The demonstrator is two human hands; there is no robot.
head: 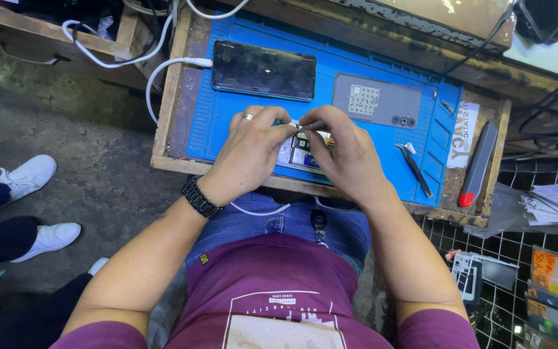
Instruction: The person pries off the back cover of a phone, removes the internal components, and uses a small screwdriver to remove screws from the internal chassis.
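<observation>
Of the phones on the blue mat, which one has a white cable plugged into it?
The black phone lying screen-up at the mat's far left; its white cable enters its left end. The grey phone back beside it has none.

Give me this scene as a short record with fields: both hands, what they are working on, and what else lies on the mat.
Left hand: ring and black watch, fingers meeting the right hand's
Right hand: pinching a thin tool
Work piece: opened phone, mostly hidden under the hands
Surface: blue mat on a wooden tray
Behind the hands: dark phone on a white cable; grey back cover
Right of the hands: black tweezers
</observation>
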